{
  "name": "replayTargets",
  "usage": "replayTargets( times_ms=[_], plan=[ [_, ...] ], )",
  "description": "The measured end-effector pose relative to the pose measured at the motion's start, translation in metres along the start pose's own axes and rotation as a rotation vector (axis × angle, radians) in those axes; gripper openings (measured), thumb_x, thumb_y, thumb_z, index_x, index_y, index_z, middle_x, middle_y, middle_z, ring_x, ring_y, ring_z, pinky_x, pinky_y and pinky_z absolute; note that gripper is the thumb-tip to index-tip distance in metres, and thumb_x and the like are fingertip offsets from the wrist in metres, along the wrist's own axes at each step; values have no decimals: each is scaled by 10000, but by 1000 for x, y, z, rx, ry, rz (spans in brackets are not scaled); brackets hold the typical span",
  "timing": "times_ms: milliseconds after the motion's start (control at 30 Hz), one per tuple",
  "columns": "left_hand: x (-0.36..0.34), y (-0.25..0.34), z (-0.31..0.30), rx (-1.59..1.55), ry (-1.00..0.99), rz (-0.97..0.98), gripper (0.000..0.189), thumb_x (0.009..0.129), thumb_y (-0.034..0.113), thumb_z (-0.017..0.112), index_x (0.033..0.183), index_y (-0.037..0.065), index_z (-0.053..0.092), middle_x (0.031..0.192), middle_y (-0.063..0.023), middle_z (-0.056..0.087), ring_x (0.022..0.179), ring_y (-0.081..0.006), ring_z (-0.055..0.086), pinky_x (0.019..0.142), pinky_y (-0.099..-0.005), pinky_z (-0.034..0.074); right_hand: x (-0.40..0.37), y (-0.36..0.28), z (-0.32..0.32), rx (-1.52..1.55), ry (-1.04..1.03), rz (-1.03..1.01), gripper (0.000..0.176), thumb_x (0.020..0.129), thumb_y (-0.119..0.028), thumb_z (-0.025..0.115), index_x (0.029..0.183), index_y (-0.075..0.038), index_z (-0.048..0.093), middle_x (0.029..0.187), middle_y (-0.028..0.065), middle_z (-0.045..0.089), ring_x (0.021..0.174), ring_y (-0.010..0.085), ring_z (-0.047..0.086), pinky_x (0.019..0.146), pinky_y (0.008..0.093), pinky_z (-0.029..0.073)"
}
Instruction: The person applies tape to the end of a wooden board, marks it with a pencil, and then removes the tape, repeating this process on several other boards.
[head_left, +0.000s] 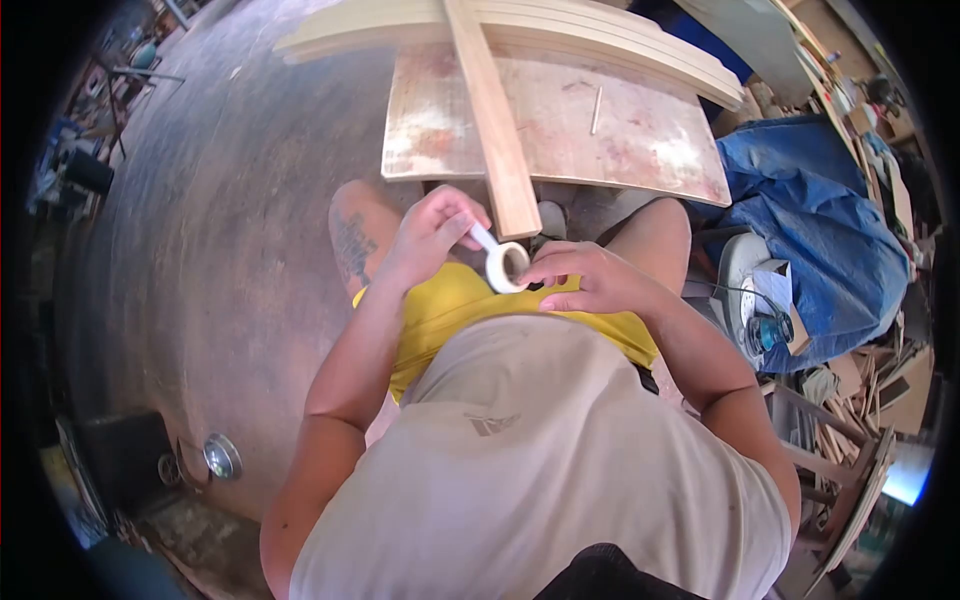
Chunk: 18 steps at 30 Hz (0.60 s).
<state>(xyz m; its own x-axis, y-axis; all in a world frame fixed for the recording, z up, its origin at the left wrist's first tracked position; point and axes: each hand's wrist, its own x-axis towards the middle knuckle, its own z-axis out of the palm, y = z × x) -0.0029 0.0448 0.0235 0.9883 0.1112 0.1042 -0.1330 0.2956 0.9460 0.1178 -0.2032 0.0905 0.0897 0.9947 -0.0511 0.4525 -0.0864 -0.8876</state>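
Note:
A roll of white tape [507, 267] is held over the lap, between both hands. My left hand [440, 230] pinches the loose end of the tape, pulled up and left from the roll. On the roll's right side the fingers of my right hand [580, 275] are closed on its edge. Just above the roll is the near end of a wooden strip [512, 205], which lies across a low worn board [640, 135] and sticks out past its front edge. Several long pale planks [600, 38] lie at the board's far side.
A thin stick [597, 110] lies on the board. To the right are a blue tarp [820, 210], a teal power tool [768, 332] with a cord, and wood scraps [835, 440]. A round metal object [222, 455] is on the floor [220, 250] at lower left.

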Motion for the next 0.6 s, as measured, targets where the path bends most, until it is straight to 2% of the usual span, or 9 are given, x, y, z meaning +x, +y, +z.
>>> replayTargets(
  times_ms=[33,100,167,233,267,333,467,533,600],
  plan=[
    [-1,14,3,20,-11,43,58,996,74,534,968,32,562,968,-81,652,879,-132,633,775,-267,544,1,5,-9,-8,18,2,315,880,-253,741,1119,-56,680,1063,87,639,877,191,633,765,330,530],
    [-4,39,7,137,-13,103,51,995,63,528,971,26,553,950,-78,650,868,-126,628,771,-263,534,7,28,-36,7,271,138,306,891,-262,728,1111,-54,688,1076,98,643,893,179,626,769,315,527],
    [-8,54,4,262,-10,162,43,994,51,523,974,20,544,932,-74,648,857,-120,623,766,-259,524,32,94,-89,-281,759,249,315,910,-270,690,1137,-52,676,1063,133,669,907,228,660,796,365,542],
    [-9,67,-2,531,31,199,23,991,30,519,989,7,524,910,-69,641,843,-107,610,765,-254,504,41,178,-143,-793,1110,391,344,911,-292,671,1156,-51,657,1084,170,678,981,304,668,859,427,535],
    [-11,71,-3,564,64,177,22,993,27,517,995,6,510,907,-73,641,844,-104,607,781,-256,497,43,200,-154,-788,1125,380,344,911,-292,671,1156,-51,657,1084,170,678,981,304,668,859,427,535],
    [-15,76,-5,560,84,168,19,993,25,517,990,8,511,908,-75,643,849,-105,608,789,-259,498,54,232,-177,-856,1139,905,337,851,-229,704,1104,-13,649,1029,220,673,1032,365,645,891,465,506],
    [-20,75,-12,458,147,100,64,1004,70,544,991,11,525,914,-79,649,870,-115,617,818,-271,503,84,264,-211,-686,952,753,242,833,-163,682,1046,-52,661,1053,215,660,1102,358,617,903,454,507],
    [-17,73,-15,382,173,80,113,1008,119,568,998,11,536,934,-85,651,870,-120,617,817,-272,505,110,250,-213,-652,796,527,195,821,-101,635,1014,-92,664,1051,174,670,1103,350,606,911,446,504],
    [-12,66,-17,360,183,83,113,1008,119,568,998,12,536,941,-87,652,870,-120,615,818,-270,503,139,249,-214,-676,770,482,195,821,-85,622,1010,-105,666,1045,156,673,1087,345,608,916,442,501]
  ],
)
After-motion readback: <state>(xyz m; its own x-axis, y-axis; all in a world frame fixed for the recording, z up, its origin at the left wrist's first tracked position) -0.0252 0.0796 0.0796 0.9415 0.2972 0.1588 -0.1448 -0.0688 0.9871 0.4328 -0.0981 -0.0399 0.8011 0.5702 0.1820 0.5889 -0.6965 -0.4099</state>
